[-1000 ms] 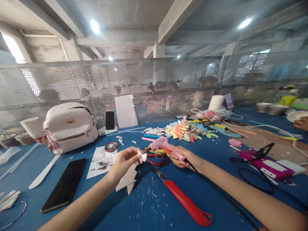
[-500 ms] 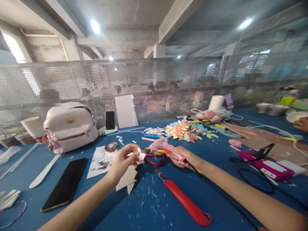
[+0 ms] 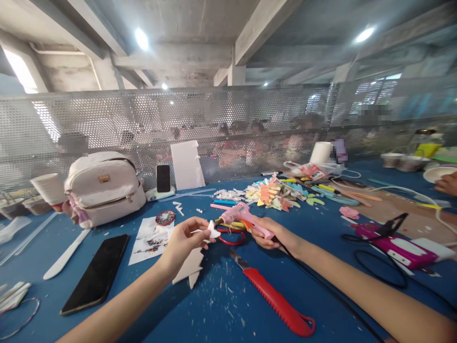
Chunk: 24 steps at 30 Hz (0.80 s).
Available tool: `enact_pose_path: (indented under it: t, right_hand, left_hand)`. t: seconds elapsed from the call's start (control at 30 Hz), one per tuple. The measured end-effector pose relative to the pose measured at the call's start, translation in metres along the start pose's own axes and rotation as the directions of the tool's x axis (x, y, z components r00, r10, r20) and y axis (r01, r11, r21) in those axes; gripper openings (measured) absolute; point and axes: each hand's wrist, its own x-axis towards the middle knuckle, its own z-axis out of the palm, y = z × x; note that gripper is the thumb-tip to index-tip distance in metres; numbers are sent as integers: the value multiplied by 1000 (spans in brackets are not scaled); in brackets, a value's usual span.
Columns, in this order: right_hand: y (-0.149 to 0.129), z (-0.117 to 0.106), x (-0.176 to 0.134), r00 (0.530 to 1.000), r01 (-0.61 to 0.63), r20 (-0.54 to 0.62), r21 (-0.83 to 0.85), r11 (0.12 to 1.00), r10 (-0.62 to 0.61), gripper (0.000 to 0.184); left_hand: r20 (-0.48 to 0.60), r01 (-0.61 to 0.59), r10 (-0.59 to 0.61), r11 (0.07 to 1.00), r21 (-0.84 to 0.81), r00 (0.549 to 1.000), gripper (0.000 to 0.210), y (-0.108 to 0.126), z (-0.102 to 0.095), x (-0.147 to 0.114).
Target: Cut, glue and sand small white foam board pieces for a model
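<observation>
Between the thumb and fingers of my left hand (image 3: 189, 238) is a small white cut piece (image 3: 213, 230), perhaps foam or card. My right hand (image 3: 266, 233) is wrapped round the handle of a pink glue gun (image 3: 243, 216), whose nozzle points left, close to the white piece. Its black cord (image 3: 314, 274) trails down past my right forearm. Below and behind the nozzle lie red-handled scissors (image 3: 232, 237), partly hidden. A red utility knife (image 3: 276, 297) with its blade out rests on the blue table in front of me. Pale cut sheets (image 3: 189, 269) lie beneath my left hand.
A pile of coloured cut pieces (image 3: 273, 193) sits behind the glue gun. To the left are a black phone (image 3: 96, 274), a white plastic knife (image 3: 66, 257) and a pale backpack (image 3: 103, 190). A magenta device (image 3: 396, 245) lies right. Another person's hand (image 3: 448, 185) shows at the right edge.
The white piece has turned in my left fingers and now shows a different side, slightly farther from the nozzle. My right hand and the glue gun have hardly moved.
</observation>
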Motion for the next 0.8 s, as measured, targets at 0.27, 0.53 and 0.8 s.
enact_pose_path:
  t: [0.27,0.53,0.8]
  right_hand:
    - [-3,6,2,1000,12,30,-56,998,-10,43]
    - [-12,19,0,999,27,27,-135,990,-24,53]
    - [-14,22,-1,1000,11,-23,-218,976,-16,55]
  left_hand:
    - [10,27,-27,999,-43,1000,15,1,4,-2]
    - [20,48,-46,994,-100,999,14,3,7,-4]
    - [14,49,-48,991,-123,999,13,6,10,-6]
